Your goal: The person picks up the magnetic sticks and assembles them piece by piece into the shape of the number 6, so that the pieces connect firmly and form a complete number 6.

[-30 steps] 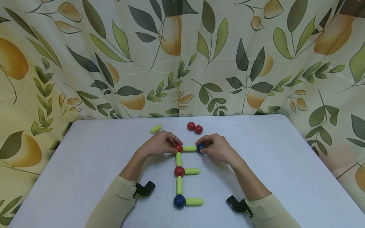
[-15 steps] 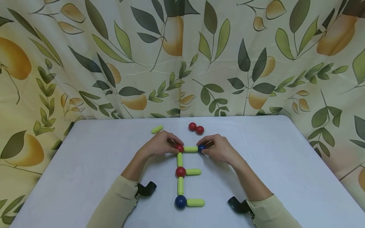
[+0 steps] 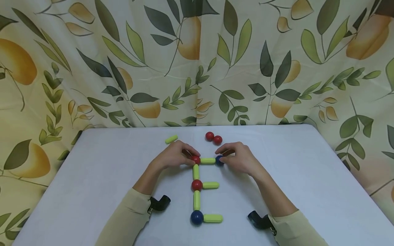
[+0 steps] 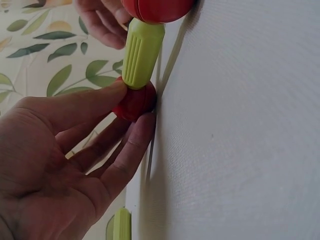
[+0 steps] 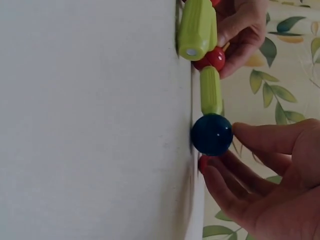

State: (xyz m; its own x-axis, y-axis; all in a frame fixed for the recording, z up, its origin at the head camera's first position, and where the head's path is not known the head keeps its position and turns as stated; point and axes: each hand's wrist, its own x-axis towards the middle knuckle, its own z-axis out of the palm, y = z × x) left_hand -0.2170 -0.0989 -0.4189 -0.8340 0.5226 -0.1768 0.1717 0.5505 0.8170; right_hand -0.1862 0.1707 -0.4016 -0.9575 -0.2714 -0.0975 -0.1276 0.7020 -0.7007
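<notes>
My left hand (image 3: pixel 176 155) pinches the red ball (image 4: pixel 136 102) at the upper left corner of a flat figure of yellow-green ribbed rods and balls. A rod (image 3: pixel 208 160) runs from that ball to a blue ball (image 3: pixel 219 161) at the upper right. My right hand (image 3: pixel 238 158) is at this blue ball (image 5: pixel 212 134), thumb at its side, index finger raised a little off it. Below the held red ball, the upright rods join a middle red ball (image 3: pixel 197 185) and a lower blue ball (image 3: pixel 197 217). Each bears a rod pointing right, the middle rod (image 3: pixel 210 185) and lower rod (image 3: pixel 213 218).
Two loose red balls (image 3: pixel 213 138) lie together near the far edge of the white-covered table (image 3: pixel 92 164). A loose green rod (image 3: pixel 171 139) lies behind my left hand. A leaf-and-fruit patterned curtain (image 3: pixel 197 68) hangs behind the table.
My right index finger has lifted and the fingers have spread from the upper right blue ball. My left hand keeps its pinch. The head view has shifted slightly.
</notes>
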